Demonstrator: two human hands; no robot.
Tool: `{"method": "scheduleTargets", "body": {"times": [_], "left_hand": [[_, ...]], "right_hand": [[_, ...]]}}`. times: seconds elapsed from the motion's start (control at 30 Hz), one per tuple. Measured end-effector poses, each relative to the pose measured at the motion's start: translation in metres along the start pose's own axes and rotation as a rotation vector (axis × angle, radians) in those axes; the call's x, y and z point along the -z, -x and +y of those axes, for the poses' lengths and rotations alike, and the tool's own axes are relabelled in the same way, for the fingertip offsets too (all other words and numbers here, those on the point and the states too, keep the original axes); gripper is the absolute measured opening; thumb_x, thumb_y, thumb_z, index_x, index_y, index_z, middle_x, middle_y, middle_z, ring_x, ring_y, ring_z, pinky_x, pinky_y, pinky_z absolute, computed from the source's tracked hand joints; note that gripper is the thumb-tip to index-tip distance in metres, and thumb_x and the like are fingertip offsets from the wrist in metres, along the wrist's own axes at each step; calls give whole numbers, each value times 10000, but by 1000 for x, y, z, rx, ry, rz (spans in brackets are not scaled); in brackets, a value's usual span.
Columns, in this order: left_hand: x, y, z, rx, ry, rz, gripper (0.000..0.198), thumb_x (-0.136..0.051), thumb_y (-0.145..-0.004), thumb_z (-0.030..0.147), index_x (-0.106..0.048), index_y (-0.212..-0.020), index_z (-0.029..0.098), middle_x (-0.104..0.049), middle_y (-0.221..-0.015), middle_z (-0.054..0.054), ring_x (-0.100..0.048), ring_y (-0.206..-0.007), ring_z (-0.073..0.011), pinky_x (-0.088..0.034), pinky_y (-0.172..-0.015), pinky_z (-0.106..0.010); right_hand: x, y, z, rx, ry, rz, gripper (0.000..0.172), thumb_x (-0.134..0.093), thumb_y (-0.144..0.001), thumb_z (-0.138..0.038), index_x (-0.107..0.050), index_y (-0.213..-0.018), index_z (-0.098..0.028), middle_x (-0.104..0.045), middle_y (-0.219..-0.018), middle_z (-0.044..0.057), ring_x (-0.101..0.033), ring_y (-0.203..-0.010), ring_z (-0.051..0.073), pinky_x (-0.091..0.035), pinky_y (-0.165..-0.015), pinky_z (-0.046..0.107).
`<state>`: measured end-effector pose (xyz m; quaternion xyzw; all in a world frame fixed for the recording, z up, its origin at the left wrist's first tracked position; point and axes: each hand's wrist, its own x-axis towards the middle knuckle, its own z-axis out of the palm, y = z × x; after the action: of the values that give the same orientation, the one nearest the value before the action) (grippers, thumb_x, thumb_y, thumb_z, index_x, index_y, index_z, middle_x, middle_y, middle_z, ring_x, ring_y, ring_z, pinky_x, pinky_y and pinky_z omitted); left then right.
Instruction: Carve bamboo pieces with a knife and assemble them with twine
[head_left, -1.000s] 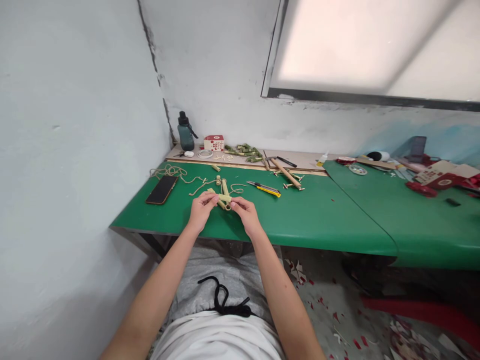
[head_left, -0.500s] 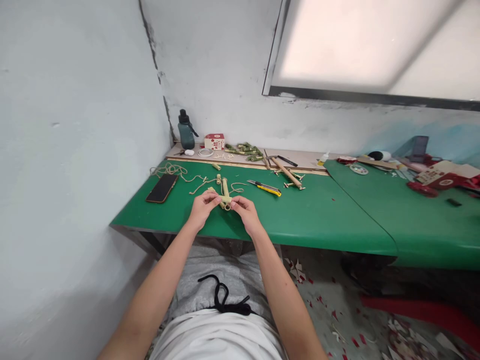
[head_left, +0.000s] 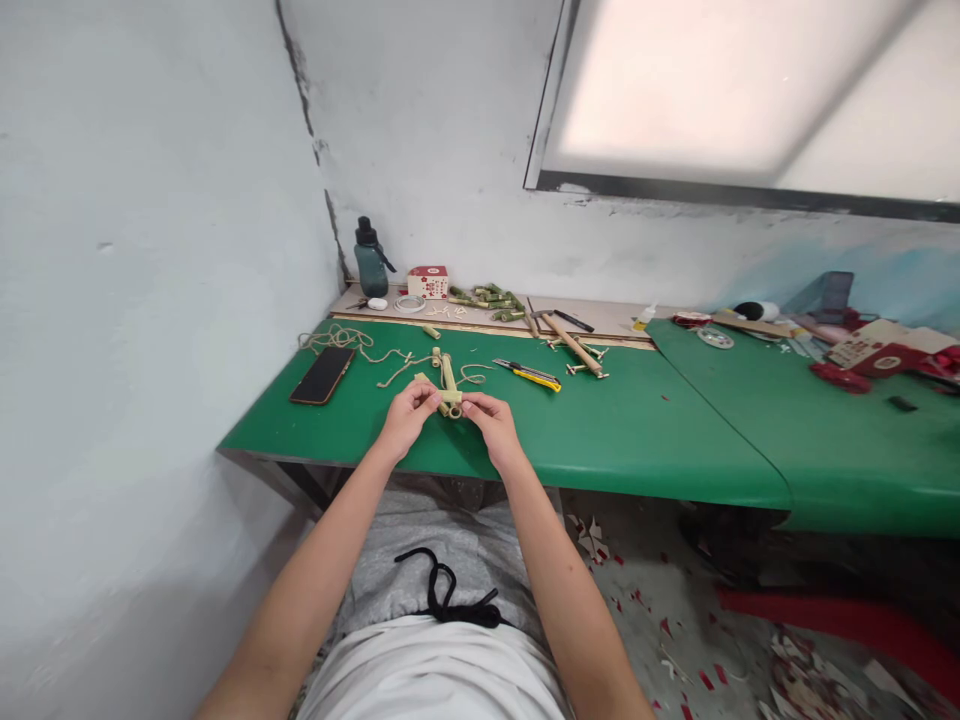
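Observation:
Between my two hands a short piece of bamboo [head_left: 450, 397] is held crosswise. The fingers of my left hand [head_left: 407, 415] pinch its left end, and my right hand [head_left: 489, 421] grips the right end. Right behind it stands a longer bamboo tube [head_left: 448, 370], and below it the round open end of another piece [head_left: 454, 411] shows. More pale bamboo is partly hidden by my left fingers. A thin twine [head_left: 397, 378] runs beside the pieces toward a loose coil on the left. A small bamboo piece [head_left: 436, 356] lies just beyond.
On the green table [head_left: 637, 430] lie a phone [head_left: 323, 376], a yellow utility knife [head_left: 529, 375] and a wooden-handled hammer [head_left: 574, 345]. Along the wall stand a water bottle [head_left: 371, 262], a small box [head_left: 427, 282], several green bamboo pieces [head_left: 491, 298] and a glue bottle [head_left: 644, 318].
The view has shifted very slightly. Both hands keep the same hold on the bamboo piece, and nothing else has visibly moved.

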<state>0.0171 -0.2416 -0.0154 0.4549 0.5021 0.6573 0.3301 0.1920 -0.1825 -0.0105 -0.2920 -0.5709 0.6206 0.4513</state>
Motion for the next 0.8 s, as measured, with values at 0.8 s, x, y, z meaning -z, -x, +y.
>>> {"method": "scheduleTargets", "body": {"times": [0.8], "left_hand": [[1, 2, -1, -52, -103, -62, 323, -839, -846, 487, -739, -773, 188, -679, -1003, -57, -610, -898, -194, -458, -785, -305]], "right_hand": [[-6, 4, -5, 88, 207, -12, 350, -838, -743, -391, -755, -1046, -237, -721, -793, -8, -627, -745, 186, -492, -742, 331]]}}
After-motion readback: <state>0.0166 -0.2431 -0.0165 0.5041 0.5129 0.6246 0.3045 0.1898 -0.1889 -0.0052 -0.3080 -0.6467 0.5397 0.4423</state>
